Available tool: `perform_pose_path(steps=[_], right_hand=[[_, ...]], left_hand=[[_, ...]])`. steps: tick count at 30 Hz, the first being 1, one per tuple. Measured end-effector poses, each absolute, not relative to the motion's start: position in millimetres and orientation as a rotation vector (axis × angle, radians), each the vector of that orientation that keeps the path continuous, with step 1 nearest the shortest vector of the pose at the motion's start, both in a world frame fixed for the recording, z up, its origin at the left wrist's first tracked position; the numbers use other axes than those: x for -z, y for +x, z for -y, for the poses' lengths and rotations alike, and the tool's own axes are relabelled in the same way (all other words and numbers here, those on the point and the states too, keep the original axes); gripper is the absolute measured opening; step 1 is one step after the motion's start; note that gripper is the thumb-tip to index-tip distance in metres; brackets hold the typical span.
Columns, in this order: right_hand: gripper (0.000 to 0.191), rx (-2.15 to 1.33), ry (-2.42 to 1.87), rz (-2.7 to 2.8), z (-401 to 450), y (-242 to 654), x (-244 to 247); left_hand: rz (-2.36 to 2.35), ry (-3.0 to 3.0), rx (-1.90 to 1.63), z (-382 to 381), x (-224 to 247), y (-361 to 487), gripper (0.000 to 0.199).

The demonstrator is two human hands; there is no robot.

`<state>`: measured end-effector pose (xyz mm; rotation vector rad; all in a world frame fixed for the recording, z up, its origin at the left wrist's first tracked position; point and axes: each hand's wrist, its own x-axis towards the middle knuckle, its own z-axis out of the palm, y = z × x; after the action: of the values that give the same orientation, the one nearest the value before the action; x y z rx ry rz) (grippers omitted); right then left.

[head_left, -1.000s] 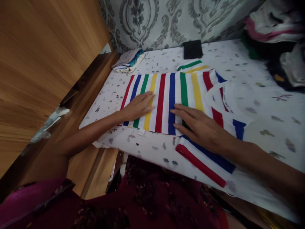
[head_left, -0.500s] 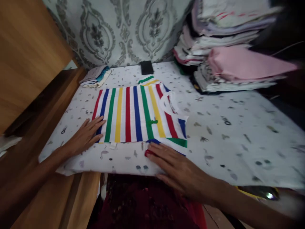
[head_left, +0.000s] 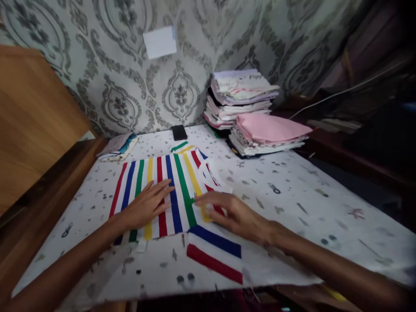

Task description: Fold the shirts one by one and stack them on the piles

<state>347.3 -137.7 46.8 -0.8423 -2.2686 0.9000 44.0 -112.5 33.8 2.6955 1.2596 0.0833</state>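
The striped red-blue-green-yellow-white cloth T-shirt (head_left: 182, 201) lies flat near the white-covered bench's (head_left: 292, 208) front edge, long axis along it. Left hand (head_left: 146, 207) rests open mid-shirt; right hand (head_left: 230, 212), nearer the white collar (head_left: 202, 174), curls; I can't tell whether it grips.

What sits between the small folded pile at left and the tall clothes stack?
In the head view, a flat black object lies there on the patterned sheet, beyond the striped shirt.
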Motion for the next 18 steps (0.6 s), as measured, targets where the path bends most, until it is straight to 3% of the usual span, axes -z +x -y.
perform_pose_path(steps=[7,12,18], right_hand=[[0.033,-0.463,-1.529,2.234,-33.9,311.7,-36.6],[0.031,-0.427,-1.760,2.121,-110.8,274.7,-29.6],[0.026,-0.505,-1.812,1.962,-154.6,256.7,-17.9]], left_hand=[[-1.763,2.437,-0.206,12.0,-5.4,-18.9,0.060],[-2.038,2.375,-0.320,-33.7,7.8,-66.2,0.051],[-1.991,2.544,-0.493,-45.6,4.2,-82.2,0.038]])
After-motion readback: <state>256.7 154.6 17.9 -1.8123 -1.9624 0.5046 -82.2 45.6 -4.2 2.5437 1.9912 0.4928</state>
